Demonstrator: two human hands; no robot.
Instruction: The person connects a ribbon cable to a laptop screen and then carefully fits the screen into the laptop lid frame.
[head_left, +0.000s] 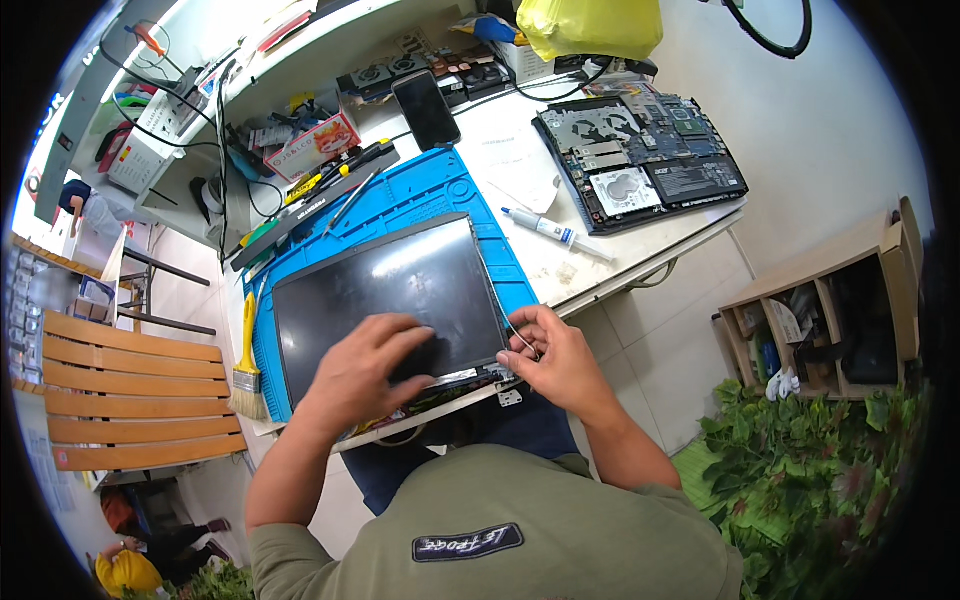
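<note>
Left hand, fingers loosely parted, is over a dark screen; right hand's fingers curl near a thin wire, grip unclear.

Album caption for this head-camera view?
Left hand over a dark screen, right hand at its corner by a thin cable, blue mat beneath.

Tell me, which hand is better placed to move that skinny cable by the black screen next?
Probably the right. The right grip is right by the thin cable, at the lower right corner of the laptop screen. The left grip is farther off, over the screen's lower part.
</note>
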